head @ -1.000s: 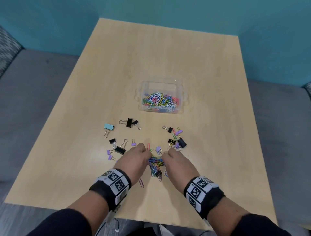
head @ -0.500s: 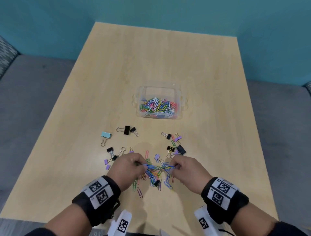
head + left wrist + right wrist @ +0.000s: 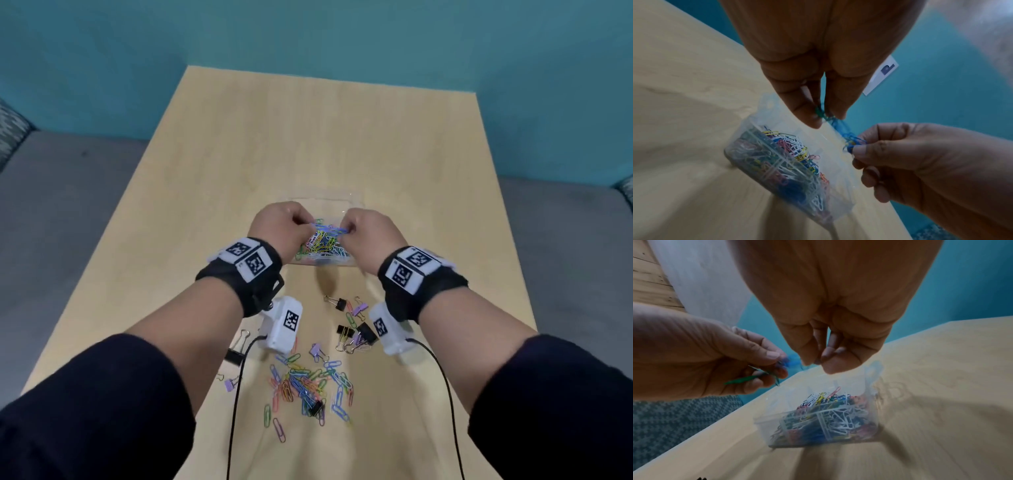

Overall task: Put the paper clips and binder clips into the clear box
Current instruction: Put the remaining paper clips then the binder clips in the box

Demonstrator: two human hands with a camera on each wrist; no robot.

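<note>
Desk (image 3: pixel 239 154): pale wood top that carries everything in the scene; teal wall behind it, grey seat to either side.
Clear box (image 3: pixel 346 262): stands near the middle of the desk, lid off, partly hidden by the two hands in the head view; both wrist views show it heaped with coloured paper clips.
Left hand (image 3: pixel 279 228): held above the clear box, thumb and fingers (image 3: pixel 807 116) pinched together on one end of a small bunch of blue and green paper clips; a green clip juts from between its fingers in the right wrist view.
Right hand (image 3: pixel 371 231): also above the clear box, just beside the left hand, fingertips closed on the other end of the same bunch.
Held paper clips (image 3: pixel 846 134): a short tangled string, mostly blue, stretched between the two hands over the open box, clear of the clips that lie in it.
Loose paper clips (image 3: pixel 308 383): a mixed-colour scatter on the near part of the desk, between the forearms, well apart from the box.
Binder clips (image 3: pixel 356 332): black and purple ones on the desk between the box and the loose scatter, on the right-hand side; more (image 3: pixel 234 356) lie under the left forearm, and one small black clip (image 3: pixel 315 407) sits in among the loose paper clips.
</note>
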